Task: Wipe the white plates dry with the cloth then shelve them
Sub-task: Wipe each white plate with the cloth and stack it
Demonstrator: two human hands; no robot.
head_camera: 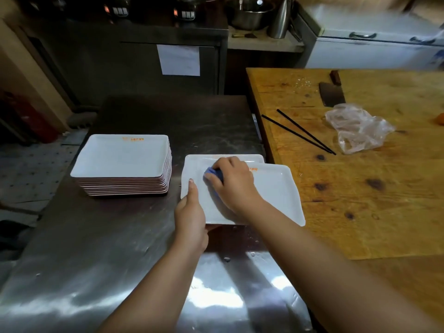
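Observation:
A white rectangular plate (274, 191) lies tilted on top of another white plate (192, 162) on the steel counter (96, 236). My right hand (234, 182) grips a bunched blue cloth (212, 175) and presses it on the top plate's left part. My left hand (191, 219) holds that plate's near left edge, thumb lying along the rim, fingers hidden beneath. A tall stack of several white plates (122, 157) with orange print stands to the left.
A wooden table (360, 200) adjoins on the right, holding a cleaver (331, 93), two black chopsticks (300, 132) and a crumpled clear plastic bag (358, 128). Dark cabinets with a paper sheet (179, 60) stand behind. Water drops dot the counter near me.

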